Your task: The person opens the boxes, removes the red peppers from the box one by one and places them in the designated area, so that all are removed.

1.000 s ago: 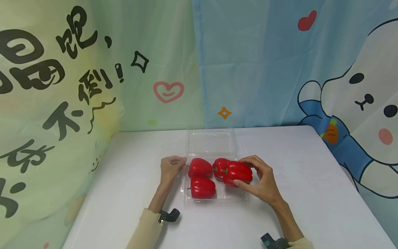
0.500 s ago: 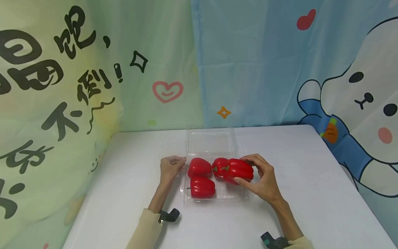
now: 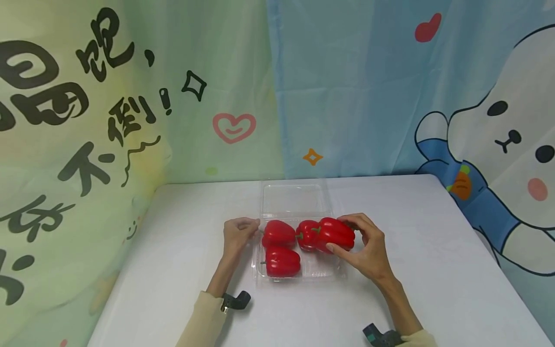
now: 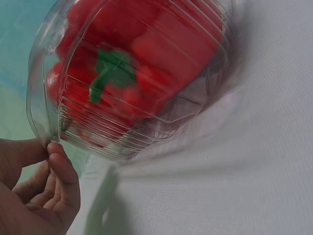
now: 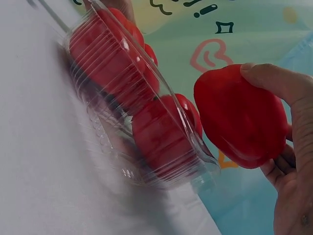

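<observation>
- Clear container [image 3: 320, 271]: lid [image 3: 297, 198] laid back behind it; three peppers [image 3: 283, 262] inside, two left, one back right.
- Left hand [image 3: 237, 236] pinches container's left rim, probably to steady it.
- Right hand [image 3: 369, 249], thumb and fingers spread wide round fourth pepper [image 3: 336, 233], holds it above container's right side; bulk likely dictates the wide grip.

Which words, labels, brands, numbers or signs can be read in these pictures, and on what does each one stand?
"吧,": on the yellow-green cloth backdrop
"不": on that backdrop
"倒!": on that backdrop
Other black characters there: too stylised or cut off to read surely.
Glossy red bell peppers, clear plastic hinged box, dark wrist devices: no readable text.
</observation>
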`<state>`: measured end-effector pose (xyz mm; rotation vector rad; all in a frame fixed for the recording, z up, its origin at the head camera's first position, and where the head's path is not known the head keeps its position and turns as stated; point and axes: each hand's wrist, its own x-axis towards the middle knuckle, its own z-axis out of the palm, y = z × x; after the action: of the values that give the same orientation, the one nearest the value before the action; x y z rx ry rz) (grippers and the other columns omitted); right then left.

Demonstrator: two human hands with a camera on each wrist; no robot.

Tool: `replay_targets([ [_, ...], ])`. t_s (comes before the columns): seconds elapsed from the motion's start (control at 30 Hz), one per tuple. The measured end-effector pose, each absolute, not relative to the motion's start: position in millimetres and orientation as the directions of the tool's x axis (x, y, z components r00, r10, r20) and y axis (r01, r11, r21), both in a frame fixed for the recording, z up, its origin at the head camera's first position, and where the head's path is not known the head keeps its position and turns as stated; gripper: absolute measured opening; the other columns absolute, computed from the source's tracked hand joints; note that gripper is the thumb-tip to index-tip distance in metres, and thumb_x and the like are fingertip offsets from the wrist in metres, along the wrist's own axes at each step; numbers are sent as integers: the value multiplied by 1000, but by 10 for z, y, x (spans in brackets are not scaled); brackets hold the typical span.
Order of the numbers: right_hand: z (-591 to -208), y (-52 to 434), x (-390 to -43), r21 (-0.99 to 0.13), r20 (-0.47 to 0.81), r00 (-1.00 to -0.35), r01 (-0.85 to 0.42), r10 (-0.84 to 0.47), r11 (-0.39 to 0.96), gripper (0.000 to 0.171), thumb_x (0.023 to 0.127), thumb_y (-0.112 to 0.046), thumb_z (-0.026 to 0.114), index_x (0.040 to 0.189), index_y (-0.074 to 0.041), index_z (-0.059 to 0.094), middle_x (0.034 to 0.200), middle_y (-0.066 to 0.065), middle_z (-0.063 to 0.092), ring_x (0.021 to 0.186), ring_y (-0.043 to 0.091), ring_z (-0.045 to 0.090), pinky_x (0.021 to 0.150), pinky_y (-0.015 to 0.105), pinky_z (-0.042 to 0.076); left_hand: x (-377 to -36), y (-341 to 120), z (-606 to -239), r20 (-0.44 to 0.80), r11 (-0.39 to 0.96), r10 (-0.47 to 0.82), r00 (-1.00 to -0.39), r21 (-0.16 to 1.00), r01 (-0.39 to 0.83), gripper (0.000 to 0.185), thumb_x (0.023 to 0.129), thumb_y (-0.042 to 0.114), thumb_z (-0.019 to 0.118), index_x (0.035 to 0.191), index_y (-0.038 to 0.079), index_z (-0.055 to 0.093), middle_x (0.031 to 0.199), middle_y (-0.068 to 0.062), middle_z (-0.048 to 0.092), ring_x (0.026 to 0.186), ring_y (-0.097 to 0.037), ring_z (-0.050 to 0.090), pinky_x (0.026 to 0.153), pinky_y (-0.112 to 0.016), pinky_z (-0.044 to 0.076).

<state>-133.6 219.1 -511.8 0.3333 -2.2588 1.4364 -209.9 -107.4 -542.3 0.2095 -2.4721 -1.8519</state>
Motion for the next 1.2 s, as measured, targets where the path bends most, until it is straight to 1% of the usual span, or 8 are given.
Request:
replay_targets([
  [0.1, -5115, 2180, -1338, -791, 490, -870, -414, 59, 450, 70, 69, -2, 100, 134, -9, 72, 128, 8, 73, 110, 4, 66, 96, 9, 54, -2094, -1076, -5408, -42, 278, -130, -991, 958, -77, 22, 100, 18, 78, 99, -3, 81, 89, -20, 82, 73, -16, 75, 68, -22, 56],
  [0.27, -5123, 2176, -1359, -782, 497, -864, -404, 83, 474, 70, 69, -4, 100, 133, -9, 73, 128, 9, 73, 109, 2, 65, 95, 9, 54, -2086, -1080, -5406, -38, 281, -129, -991, 957, -74, 21, 100, 18, 78, 98, -3, 81, 89, -20, 82, 74, -17, 75, 68, -22, 56],
  [0.43, -5131, 2177, -1373, -779, 510, -854, -407, 104, 477, 70, 68, -4, 100, 132, -11, 73, 127, 8, 74, 109, 2, 65, 95, 11, 55, -2087, -1086, -5415, -35, 282, -131, -991, 957, -71, 21, 100, 18, 78, 98, -3, 81, 88, -19, 82, 73, -15, 74, 66, -21, 56],
  [0.73, -5158, 2188, -1387, -775, 538, -831, -421, 141, 472, 71, 66, -3, 101, 132, -10, 74, 127, 9, 74, 106, 4, 66, 95, 8, 54, -2091, -1090, -5434, -45, 279, -129, -991, 957, -80, 21, 100, 19, 78, 99, -1, 80, 91, -18, 83, 75, -17, 76, 69, -22, 57],
  [1.03, -5155, 2204, -1394, -769, 541, -825, -407, 162, 492, 71, 67, -6, 101, 132, -11, 74, 128, 8, 74, 106, 5, 65, 94, 9, 54, -2088, -1081, -5424, -38, 281, -126, -991, 957, -72, 22, 100, 20, 78, 99, -2, 80, 89, -19, 82, 73, -16, 75, 67, -21, 57],
  [1.2, -5147, 2229, -1398, -769, 543, -821, -401, 176, 497, 71, 68, -3, 100, 133, -9, 73, 130, 11, 73, 107, 3, 64, 95, 8, 53, -2095, -1086, -5423, -38, 283, -130, -991, 956, -74, 22, 100, 20, 78, 99, -2, 80, 88, -18, 82, 73, -15, 75, 67, -21, 58],
])
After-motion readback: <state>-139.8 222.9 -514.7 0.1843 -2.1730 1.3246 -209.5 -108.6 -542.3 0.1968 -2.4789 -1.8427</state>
